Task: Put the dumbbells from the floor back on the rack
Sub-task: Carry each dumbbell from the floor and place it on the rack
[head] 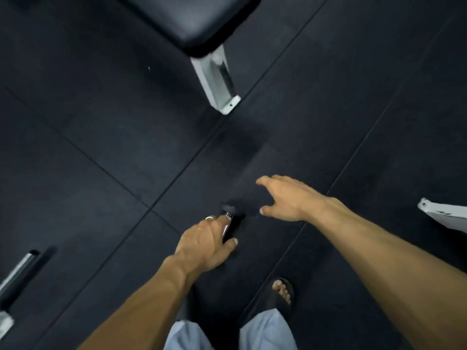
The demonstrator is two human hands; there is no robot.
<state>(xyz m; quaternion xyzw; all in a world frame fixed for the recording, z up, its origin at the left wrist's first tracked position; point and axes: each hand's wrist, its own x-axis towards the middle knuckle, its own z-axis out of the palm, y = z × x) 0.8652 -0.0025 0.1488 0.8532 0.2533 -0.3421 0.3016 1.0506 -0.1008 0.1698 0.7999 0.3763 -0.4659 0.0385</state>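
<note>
Far left, on the black rubber floor (106, 137): a chrome bar (19, 270), blurred. Centre: left hand (206, 242) curled round the handle of a small dark dumbbell (231, 224) — low, near or on the floor, cannot tell which. Above: black padded bench (194, 18) on a white leg (217, 79). Right hand (288, 198) beside the dumbbell — fingers spread wide, holding nothing. Below: sandalled foot (283, 293).
</note>
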